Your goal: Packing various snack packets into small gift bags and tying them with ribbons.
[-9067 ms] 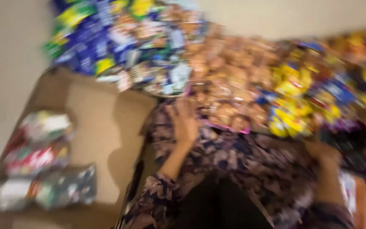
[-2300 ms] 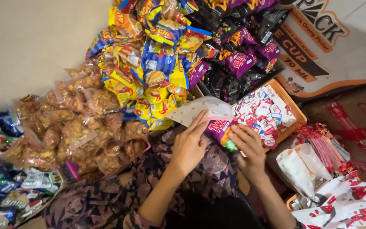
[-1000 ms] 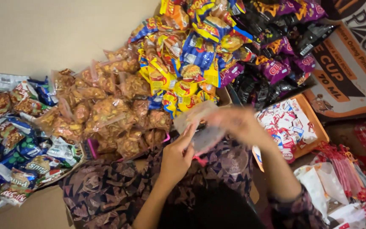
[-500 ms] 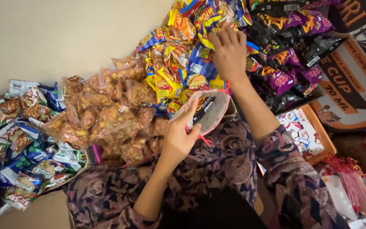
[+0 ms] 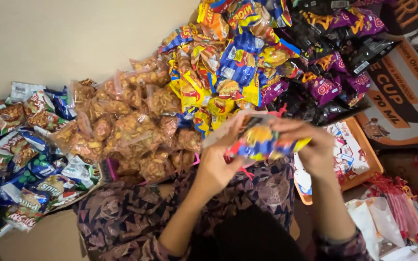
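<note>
**Snack packet going into a clear bag, heaps of stock lying all around**

A big spread of snack packets is covering the floor in front of the seated person. From the left, blue and white packets (image 5: 22, 169) are lying in a loose pile; next, clear bags of brown fried snacks (image 5: 126, 130) are stacking up in the middle; then yellow, blue and red packets (image 5: 228, 63) are climbing towards the top; black and purple packets (image 5: 335, 72) are filling the upper right. A large printed cardboard box (image 5: 407, 87) is leaning behind them. Lower right, an orange tray (image 5: 368, 159) is holding small red and white sachets, with white plastic bags and red ties (image 5: 397, 212) lying just beside it.

Over the patterned lap (image 5: 136, 217), both hands are meeting. The left hand (image 5: 216, 164) is closing around the edge of a thin clear bag (image 5: 233, 130), holding it up. The right hand (image 5: 315, 147) is gripping a yellow and blue snack packet (image 5: 262, 140), which is sitting at or partly inside that bag; motion blur is hiding exactly how far in.

Judging by this, the packing is looking only partly done: one packet is going in, the bag is not yet tied, and the heaps are remaining large.
</note>
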